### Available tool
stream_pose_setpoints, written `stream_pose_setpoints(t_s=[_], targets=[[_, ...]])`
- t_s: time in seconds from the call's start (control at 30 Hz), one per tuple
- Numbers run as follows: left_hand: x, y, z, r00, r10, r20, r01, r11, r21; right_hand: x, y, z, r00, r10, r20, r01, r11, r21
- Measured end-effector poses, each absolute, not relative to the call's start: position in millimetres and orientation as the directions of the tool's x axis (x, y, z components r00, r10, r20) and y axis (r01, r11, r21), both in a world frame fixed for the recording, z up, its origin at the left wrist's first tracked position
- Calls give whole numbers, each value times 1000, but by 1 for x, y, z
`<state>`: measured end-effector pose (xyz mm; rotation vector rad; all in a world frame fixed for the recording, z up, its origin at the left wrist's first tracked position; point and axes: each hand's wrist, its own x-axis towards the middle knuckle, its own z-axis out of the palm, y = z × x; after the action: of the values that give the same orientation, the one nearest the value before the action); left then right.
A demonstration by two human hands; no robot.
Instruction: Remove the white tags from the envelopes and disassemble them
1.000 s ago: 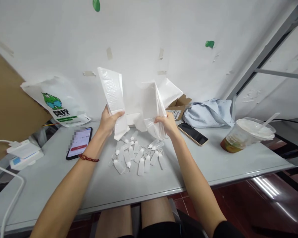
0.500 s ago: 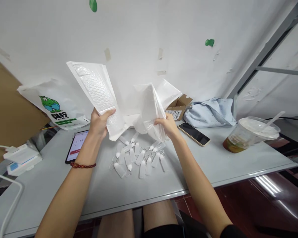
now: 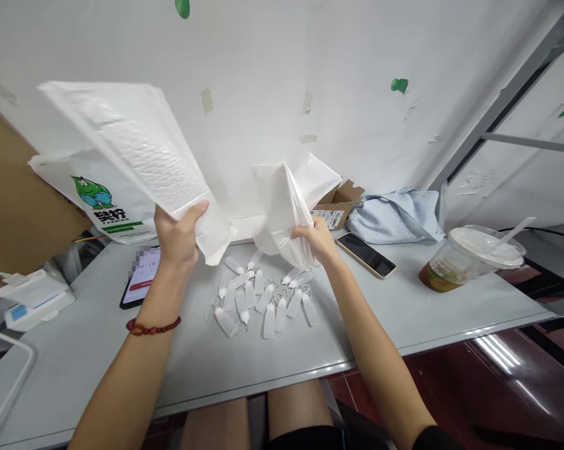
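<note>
My left hand (image 3: 179,234) is closed around the lower part of a white padded bubble mailer (image 3: 132,150), which leans up and to the left above the table. My right hand (image 3: 314,240) grips a crumpled white plastic bag (image 3: 282,206) at its right side, with its folds standing upright. Below and between the hands, several small translucent squeeze bottles (image 3: 267,299) with white caps and thin loops lie scattered on the grey table (image 3: 207,375).
A lit phone (image 3: 144,275) lies left, below a printed white bag (image 3: 108,194). Right are a dark phone (image 3: 366,255), a cardboard box (image 3: 341,203), a light blue cloth bag (image 3: 397,215) and a drink cup (image 3: 469,259). A white charger (image 3: 38,300) with cable sits far left.
My left hand has moved left and the padded mailer has swung up, left and closer to the camera. My right hand and the plastic bag stay nearly in place.
</note>
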<state>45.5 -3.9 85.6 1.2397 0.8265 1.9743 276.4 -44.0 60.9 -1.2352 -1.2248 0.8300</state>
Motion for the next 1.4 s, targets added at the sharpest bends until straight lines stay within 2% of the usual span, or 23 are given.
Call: stream_pose_setpoints(t_s=[0.03,0.07,0.1,0.13,0.3,0.5,0.6,0.7,0.8,0.9,1.0,1.1,1.23,1.4], targets=[[49,-1,80,-372,791,485,-174,-573,801,276,-44,61,205,952,228,150,200,-968],[51,2,75,-341,854,393,-172,-467,867,276,-44,61,204,951,231,153,202,-967],[54,6,70,-246,928,279,-173,-325,930,276,-44,61,201,952,231,156,201,-967],[55,10,66,-208,947,246,-171,-283,944,275,-44,61,197,954,226,158,196,-968],[52,19,70,-212,936,280,-296,-335,895,273,-45,64,194,960,202,154,174,-973],[45,18,80,-207,927,313,-296,-364,883,275,-45,63,222,950,220,139,192,-971],[45,19,78,-225,911,346,-182,-388,903,278,-43,61,234,950,209,108,188,-976],[51,15,76,-208,848,486,71,-483,873,279,-41,59,239,947,216,44,212,-976],[67,7,77,-26,801,597,309,-562,767,278,-41,58,211,958,194,-69,213,-975],[89,-3,78,198,804,560,414,-587,696,276,-43,59,134,982,130,-254,161,-954],[105,-10,80,437,729,527,353,-678,645,275,-46,60,67,994,83,-426,104,-899],[108,-13,81,571,672,471,253,-691,678,278,-49,62,-17,998,61,-528,43,-848],[94,-6,80,516,785,342,252,-521,816,279,-53,64,-126,986,108,-563,18,-826],[74,0,82,346,920,181,106,-230,967,279,-55,70,-124,985,118,-564,27,-825]])
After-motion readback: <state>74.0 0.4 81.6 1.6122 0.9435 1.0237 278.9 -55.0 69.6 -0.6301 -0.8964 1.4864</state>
